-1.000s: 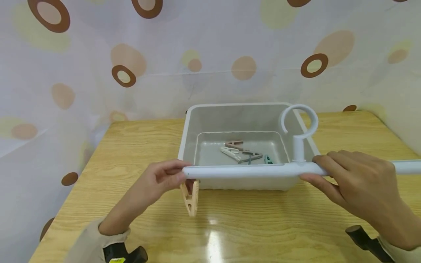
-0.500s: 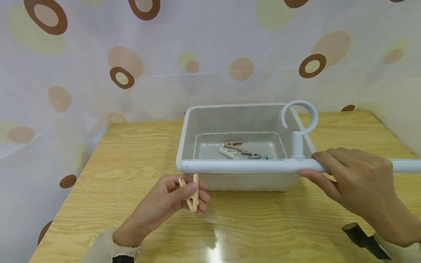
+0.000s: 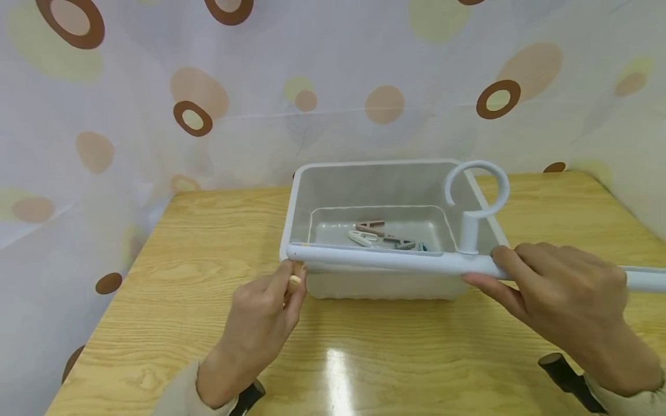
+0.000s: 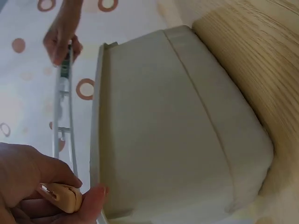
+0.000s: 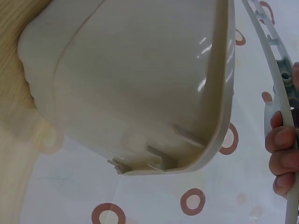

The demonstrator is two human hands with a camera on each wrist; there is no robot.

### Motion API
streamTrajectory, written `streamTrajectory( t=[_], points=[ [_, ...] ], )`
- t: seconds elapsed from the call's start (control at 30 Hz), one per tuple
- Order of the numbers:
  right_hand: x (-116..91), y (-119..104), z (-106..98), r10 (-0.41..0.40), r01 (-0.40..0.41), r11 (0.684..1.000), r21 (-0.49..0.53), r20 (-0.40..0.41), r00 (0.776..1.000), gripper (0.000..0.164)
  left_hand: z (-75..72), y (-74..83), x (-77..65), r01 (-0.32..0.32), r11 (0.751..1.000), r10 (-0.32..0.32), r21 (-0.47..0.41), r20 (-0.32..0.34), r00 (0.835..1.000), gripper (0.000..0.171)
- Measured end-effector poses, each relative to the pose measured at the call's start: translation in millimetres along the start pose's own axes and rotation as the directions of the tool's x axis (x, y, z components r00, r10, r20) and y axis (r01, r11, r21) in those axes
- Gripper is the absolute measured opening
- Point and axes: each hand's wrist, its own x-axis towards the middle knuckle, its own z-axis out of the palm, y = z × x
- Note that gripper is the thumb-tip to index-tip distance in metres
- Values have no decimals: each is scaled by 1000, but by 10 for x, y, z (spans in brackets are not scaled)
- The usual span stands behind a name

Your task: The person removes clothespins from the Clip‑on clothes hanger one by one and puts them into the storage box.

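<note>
My left hand pinches a beige clothespin just below the left end of a white hanger bar. In the left wrist view, thumb and fingers wrap the clothespin close to the bar's end; whether it touches the bar I cannot tell. My right hand grips the bar to the right of its round hook, holding it over the front rim of a grey bin. On the underside, by the right hand's fingers, a dark green piece sits in the bar.
The grey plastic bin stands on a wood-grain table. Inside it lie several clothespins: a brown one, a white one, a grey one and part of a teal one. A patterned cloth hangs behind.
The left hand first drew down from the bar's end with the clothespin, then turned over and rose back beneath that end. The bar's left end now tilts slightly upward; the right hand keeps its grip.
</note>
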Motion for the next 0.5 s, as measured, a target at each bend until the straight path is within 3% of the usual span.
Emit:
streamTrajectory(
  t=[0.07, 0.13, 0.23, 0.37, 0.5],
  points=[
    [11, 2, 21, 1, -1, 1000, 13, 8, 1000, 61, -22, 5, -13, 12, 999, -13, 36, 41, 999, 21],
    [25, 9, 31, 8, -9, 999, 35, 20, 1000, 62, -45, 8, -19, 34, 999, -35, 15, 61, 998, 9],
    [34, 20, 46, 19, -20, 998, 53, 13, 1000, 63, -76, 16, -16, 52, 999, -51, -9, 65, 997, 17],
    [25, 32, 64, 29, -28, 998, 60, -6, 1000, 63, -97, 36, -8, 59, 997, -57, -46, 60, 997, 6],
    [11, 54, 52, 41, -41, 998, 56, 1, 999, 63, -109, 56, -7, 48, 997, -45, -68, 51, 998, 13]
  ],
)
